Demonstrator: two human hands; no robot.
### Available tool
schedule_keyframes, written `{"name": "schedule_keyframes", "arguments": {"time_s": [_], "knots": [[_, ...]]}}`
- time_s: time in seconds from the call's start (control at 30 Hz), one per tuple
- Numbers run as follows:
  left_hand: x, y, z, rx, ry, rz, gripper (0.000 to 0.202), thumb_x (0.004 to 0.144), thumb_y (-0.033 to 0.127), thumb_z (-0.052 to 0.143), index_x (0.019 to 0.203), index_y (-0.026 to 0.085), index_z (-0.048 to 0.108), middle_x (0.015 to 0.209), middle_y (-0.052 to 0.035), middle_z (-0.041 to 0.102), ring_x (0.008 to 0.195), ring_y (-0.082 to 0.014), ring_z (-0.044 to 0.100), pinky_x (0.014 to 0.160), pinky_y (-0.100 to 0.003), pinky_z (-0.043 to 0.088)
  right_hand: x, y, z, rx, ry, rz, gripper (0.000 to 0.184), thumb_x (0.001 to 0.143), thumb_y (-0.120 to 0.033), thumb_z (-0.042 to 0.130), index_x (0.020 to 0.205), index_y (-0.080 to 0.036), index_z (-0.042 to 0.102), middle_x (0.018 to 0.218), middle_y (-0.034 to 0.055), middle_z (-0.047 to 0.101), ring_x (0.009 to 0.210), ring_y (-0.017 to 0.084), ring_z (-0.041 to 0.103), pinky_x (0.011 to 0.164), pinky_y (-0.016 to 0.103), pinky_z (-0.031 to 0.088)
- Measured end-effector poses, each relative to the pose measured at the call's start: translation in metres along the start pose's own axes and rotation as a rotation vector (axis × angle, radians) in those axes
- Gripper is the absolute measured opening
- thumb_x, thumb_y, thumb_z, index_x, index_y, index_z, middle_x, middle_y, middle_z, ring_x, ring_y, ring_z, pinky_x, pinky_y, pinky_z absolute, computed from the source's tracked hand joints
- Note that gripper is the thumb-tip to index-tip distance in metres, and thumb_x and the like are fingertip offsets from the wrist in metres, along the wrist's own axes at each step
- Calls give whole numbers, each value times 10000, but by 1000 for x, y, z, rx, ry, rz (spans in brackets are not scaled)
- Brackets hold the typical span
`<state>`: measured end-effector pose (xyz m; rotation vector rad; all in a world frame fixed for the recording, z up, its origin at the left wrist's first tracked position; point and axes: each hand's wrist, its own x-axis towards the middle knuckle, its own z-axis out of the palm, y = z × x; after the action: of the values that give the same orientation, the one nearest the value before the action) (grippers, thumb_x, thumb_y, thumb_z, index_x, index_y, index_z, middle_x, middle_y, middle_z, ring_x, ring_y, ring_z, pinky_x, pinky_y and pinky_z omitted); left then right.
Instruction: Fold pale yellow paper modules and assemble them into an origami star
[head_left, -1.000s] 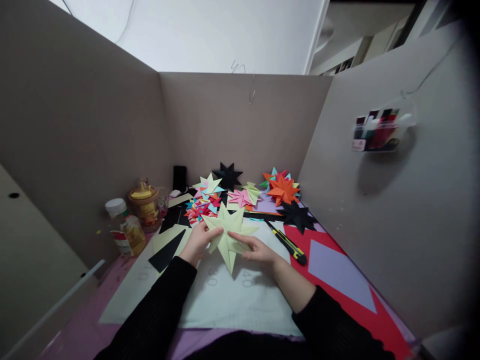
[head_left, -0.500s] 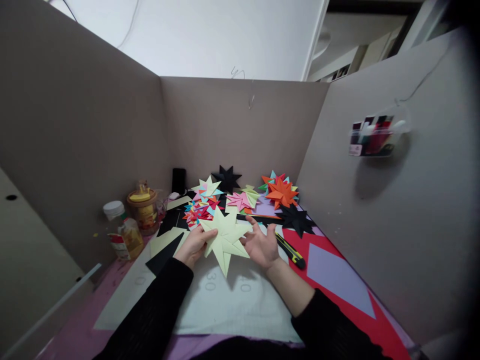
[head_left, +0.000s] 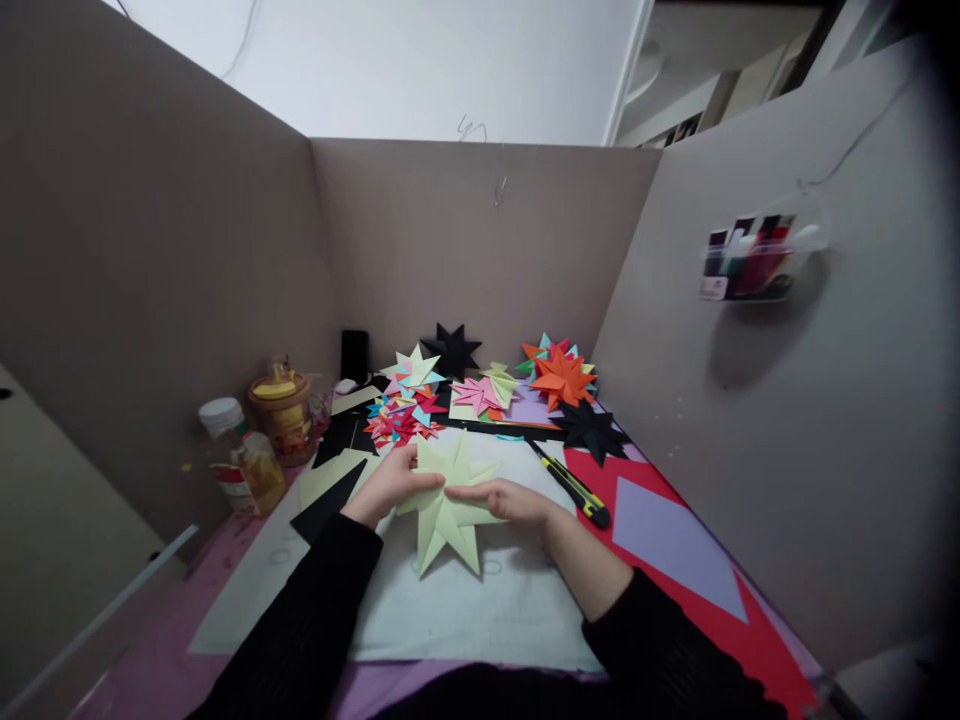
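A pale yellow-green folded paper star with several points is held up over the white mat. My left hand grips its left side, thumb on the front and the other fingers partly hidden behind. From the right, my right hand meets the star, its index finger laid across the front to the middle and the rest curled in at the right edge. Just beyond my right hand a yellow and black box cutter lies on the table.
Coloured paper stars are piled at the back, with an orange star and black star at right. Lilac paper lies on red paper. A glue bottle and brown pot stand left. Grey panels enclose three sides.
My right hand, which was spread palm-up beside the star, has turned over and put its index finger on the star's middle. The star has rotated slightly and sits a little lower.
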<state>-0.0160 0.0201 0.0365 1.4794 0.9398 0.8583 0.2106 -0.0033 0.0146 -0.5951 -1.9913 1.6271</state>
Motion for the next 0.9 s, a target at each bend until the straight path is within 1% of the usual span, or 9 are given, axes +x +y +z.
{"name": "schedule_keyframes", "arguments": {"time_s": [0.13, 0.2, 0.33, 0.4, 0.47, 0.53, 0.7, 0.8, 0.9], "knots": [[-3, 14, -4, -29, -8, 1, 382, 595, 247, 752, 941, 117, 658, 934, -110, 707, 780, -240, 664, 666, -304, 501, 5, -14, 6, 105, 92, -30, 705, 759, -660, 518, 1278, -183, 521, 1382, 125, 450, 1308, 291, 370, 1092, 460, 221], [-3, 26, -4, -46, -16, 9, 402, 582, 258, 768, 942, 114, 664, 935, -116, 705, 793, -253, 662, 693, -327, 502, 3, -28, 5, 70, 73, -2, 658, 776, -605, 556, 1290, -197, 506, 1393, 110, 440, 1313, 287, 362, 1095, 470, 204], [8, 47, 6, -52, -28, 73, 407, 569, 247, 789, 940, 139, 663, 959, -119, 691, 873, -270, 642, 746, -350, 489, -13, -44, -10, 82, 117, 20, 602, 775, -586, 574, 1244, -211, 555, 1387, 97, 451, 1324, 293, 340, 1101, 478, 171], [22, 49, 13, -56, 60, 128, 433, 573, 248, 792, 971, 161, 647, 1057, -122, 654, 946, -255, 613, 777, -332, 474, -28, -41, -22, 164, 198, 47, 601, 753, -600, 590, 1208, -208, 591, 1370, 100, 474, 1317, 307, 349, 1095, 494, 175], [42, 44, 17, -23, 204, 137, 425, 583, 278, 787, 965, 164, 638, 1086, -124, 629, 939, -232, 599, 755, -302, 463, -46, -33, -36, 268, 297, 81, 622, 714, -608, 629, 1189, -207, 608, 1350, 103, 499, 1288, 322, 388, 1079, 508, 210], [68, 35, 21, 36, 285, 97, 371, 614, 315, 759, 925, 152, 640, 980, -113, 646, 835, -205, 601, 685, -278, 450, -64, -24, -52, 381, 418, 105, 605, 701, -586, 658, 1175, -211, 620, 1327, 96, 525, 1241, 321, 449, 1058, 502, 267], [154, 17, 42, 144, 300, 25, 151, 623, 247, 699, 724, 141, 663, 622, -26, 597, 593, -154, 531, 599, -261, 405, -90, -5, -91, 565, 715, 31, 512, 741, -514, 659, 1132, -183, 648, 1257, 90, 585, 1127, 272, 554, 1041, 438, 344], [206, 12, 63, 101, 289, 18, 58, 565, 136, 690, 601, 131, 645, 598, -46, 604, 627, -172, 548, 638, -268, 413, -94, 8, -102, 666, 833, -35, 564, 739, -570, 632, 1140, -173, 641, 1265, 100, 576, 1137, 267, 548, 1039, 426, 359], [244, 7, 81, 7, 256, 21, 72, 538, 84, 675, 576, 129, 634, 624, -81, 635, 698, -206, 584, 666, -274, 427, -96, 15, -106, 699, 850, -71, 566, 769, -579, 595, 1158, -169, 629, 1287, 108, 558, 1172, 269, 524, 1046, 422, 359]]}}
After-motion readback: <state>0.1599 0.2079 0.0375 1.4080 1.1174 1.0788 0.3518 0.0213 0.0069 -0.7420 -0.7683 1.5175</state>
